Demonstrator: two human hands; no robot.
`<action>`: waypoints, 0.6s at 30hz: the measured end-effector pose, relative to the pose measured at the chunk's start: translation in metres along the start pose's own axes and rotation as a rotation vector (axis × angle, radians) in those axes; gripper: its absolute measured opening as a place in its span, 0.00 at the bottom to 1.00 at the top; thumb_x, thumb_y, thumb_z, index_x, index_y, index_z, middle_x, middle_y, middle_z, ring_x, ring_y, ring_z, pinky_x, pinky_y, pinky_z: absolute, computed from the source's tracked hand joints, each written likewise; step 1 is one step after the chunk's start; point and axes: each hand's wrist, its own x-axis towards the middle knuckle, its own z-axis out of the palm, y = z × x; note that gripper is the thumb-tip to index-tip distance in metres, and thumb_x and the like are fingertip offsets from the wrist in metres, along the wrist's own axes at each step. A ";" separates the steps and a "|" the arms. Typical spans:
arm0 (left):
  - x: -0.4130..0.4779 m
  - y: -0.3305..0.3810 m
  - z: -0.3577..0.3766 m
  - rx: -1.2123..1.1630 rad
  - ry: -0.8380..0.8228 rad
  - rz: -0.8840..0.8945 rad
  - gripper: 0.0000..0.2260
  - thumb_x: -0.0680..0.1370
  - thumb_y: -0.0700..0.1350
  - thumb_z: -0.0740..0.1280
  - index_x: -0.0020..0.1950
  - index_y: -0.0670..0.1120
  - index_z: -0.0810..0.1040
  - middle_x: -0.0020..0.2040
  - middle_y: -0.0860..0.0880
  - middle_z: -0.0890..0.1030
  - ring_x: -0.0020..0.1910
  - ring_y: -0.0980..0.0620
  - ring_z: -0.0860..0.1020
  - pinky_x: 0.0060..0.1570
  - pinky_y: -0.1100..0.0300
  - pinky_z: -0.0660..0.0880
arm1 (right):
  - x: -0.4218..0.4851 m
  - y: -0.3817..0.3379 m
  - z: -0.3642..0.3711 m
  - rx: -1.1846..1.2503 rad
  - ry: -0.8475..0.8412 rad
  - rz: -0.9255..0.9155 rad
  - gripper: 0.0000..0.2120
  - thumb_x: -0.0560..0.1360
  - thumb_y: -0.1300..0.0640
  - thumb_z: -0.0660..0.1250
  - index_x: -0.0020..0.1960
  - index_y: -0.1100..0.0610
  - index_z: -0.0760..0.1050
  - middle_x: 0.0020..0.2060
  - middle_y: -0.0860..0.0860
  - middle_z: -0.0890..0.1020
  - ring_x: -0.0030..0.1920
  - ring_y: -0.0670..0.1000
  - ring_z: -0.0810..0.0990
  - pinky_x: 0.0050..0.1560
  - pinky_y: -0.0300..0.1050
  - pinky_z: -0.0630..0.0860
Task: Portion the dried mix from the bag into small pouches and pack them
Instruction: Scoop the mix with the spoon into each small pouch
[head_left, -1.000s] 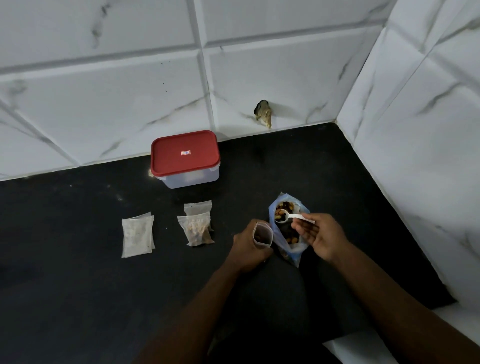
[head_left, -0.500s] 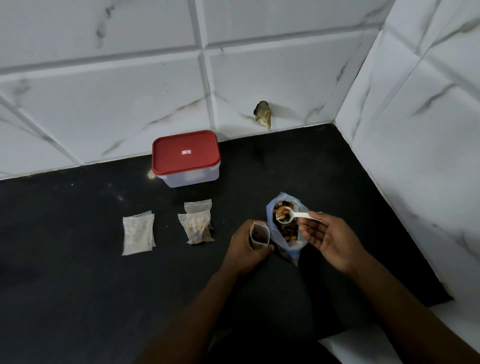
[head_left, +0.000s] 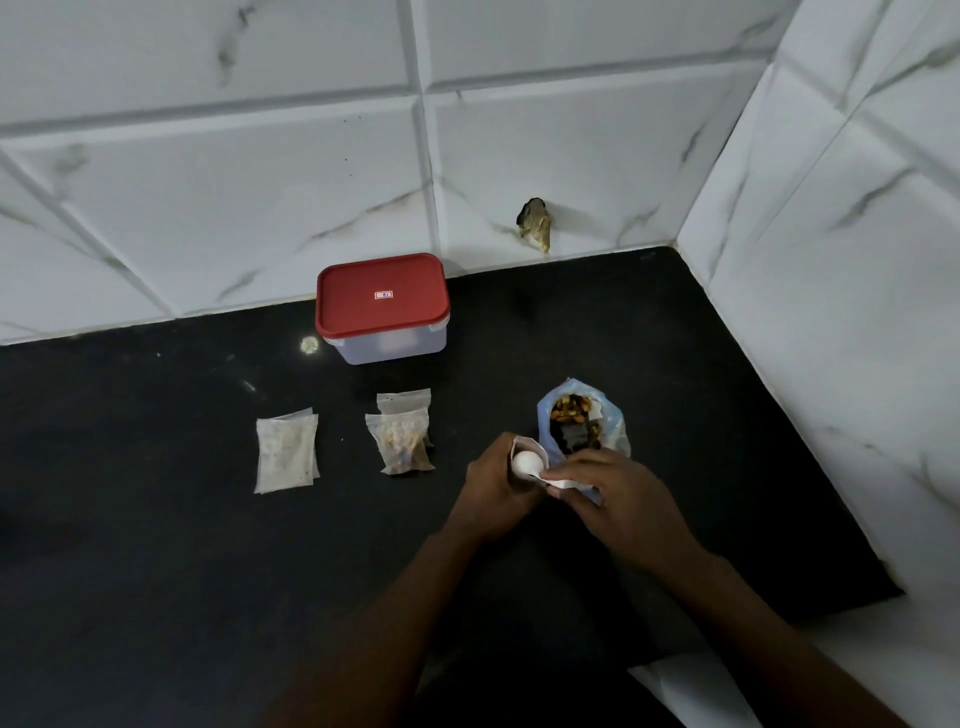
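From the head view, the risk is spillage: the right hand (head_left: 618, 499) pinches a white plastic spoon (head_left: 527, 462) overturned on the small clear pouch (head_left: 523, 443) that the left hand (head_left: 493, 488) grips, and a narrow mouth could shed pieces onto the black table (head_left: 156, 519). The pouch's fill is probably low, though it is hidden. Behind, the open blue plastic bag (head_left: 613, 421) holds the brown dried mix (head_left: 571, 410).

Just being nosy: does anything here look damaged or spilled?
Yes: what looks like a ragged brownish hole breaks the white wall tile just above the black counter, right of the red-lidded box. Nothing looks spilled.
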 end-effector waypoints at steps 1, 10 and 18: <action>0.000 0.000 0.000 0.007 -0.001 0.001 0.19 0.68 0.59 0.74 0.55 0.57 0.77 0.53 0.57 0.82 0.53 0.59 0.82 0.53 0.55 0.81 | -0.002 0.000 -0.001 -0.028 0.025 -0.034 0.13 0.78 0.47 0.66 0.60 0.47 0.82 0.54 0.41 0.82 0.55 0.37 0.77 0.56 0.33 0.73; -0.004 0.000 -0.001 0.008 -0.030 -0.017 0.21 0.69 0.53 0.76 0.60 0.54 0.77 0.56 0.56 0.82 0.55 0.62 0.81 0.53 0.64 0.77 | -0.007 0.007 0.001 -0.143 0.148 -0.041 0.11 0.79 0.45 0.65 0.57 0.46 0.82 0.50 0.41 0.84 0.52 0.40 0.78 0.51 0.36 0.75; -0.006 0.001 -0.005 -0.013 -0.050 -0.071 0.17 0.73 0.44 0.75 0.58 0.56 0.77 0.53 0.55 0.83 0.52 0.59 0.83 0.53 0.55 0.82 | -0.008 -0.003 -0.001 0.289 0.200 0.214 0.07 0.77 0.50 0.70 0.53 0.44 0.83 0.46 0.39 0.85 0.50 0.39 0.82 0.48 0.37 0.78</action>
